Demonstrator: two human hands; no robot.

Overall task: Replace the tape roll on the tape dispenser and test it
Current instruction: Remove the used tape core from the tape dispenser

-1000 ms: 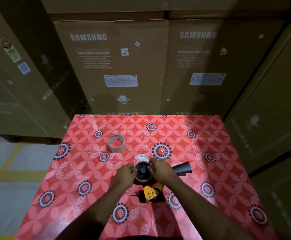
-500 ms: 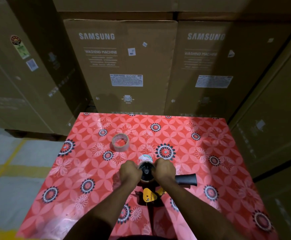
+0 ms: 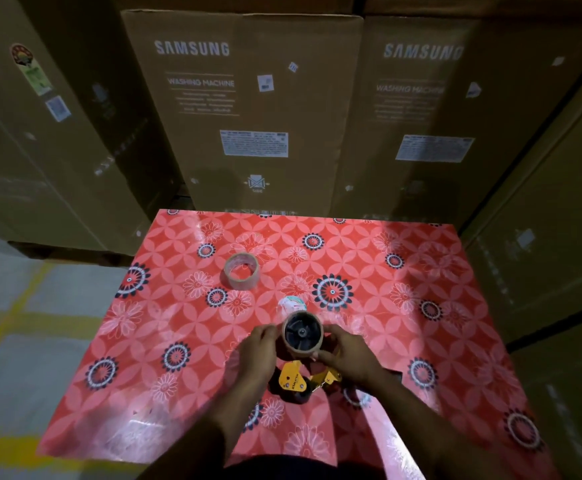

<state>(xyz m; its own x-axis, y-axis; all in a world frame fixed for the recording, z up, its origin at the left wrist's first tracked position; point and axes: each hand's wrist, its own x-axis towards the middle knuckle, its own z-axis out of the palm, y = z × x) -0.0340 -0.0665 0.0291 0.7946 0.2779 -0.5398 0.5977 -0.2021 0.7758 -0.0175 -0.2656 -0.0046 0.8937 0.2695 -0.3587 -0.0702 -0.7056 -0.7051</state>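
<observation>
A yellow tape dispenser [image 3: 291, 379] lies on the red flowered tablecloth [image 3: 178, 341] close to me. On its black hub [image 3: 301, 331] sits a thin brown cardboard roll core [image 3: 319, 344], facing up. My left hand [image 3: 256, 351] pinches the core's left side. On the core's right side my right hand [image 3: 348, 356] grips it and covers the dispenser's handle. A fuller roll of clear tape [image 3: 241, 271] lies flat farther back on the left, apart from both hands.
A small pale round piece [image 3: 291, 302] lies just behind the core. Tall cardboard washing-machine boxes [image 3: 248, 109] wall in the table at the back and right. The table's left edge drops to a grey floor with yellow lines [image 3: 16, 323].
My fingers have drawn slightly outward, so the core and black hub show more fully between my hands. The dispenser's black handle, seen at the right before, is now covered by my right hand.
</observation>
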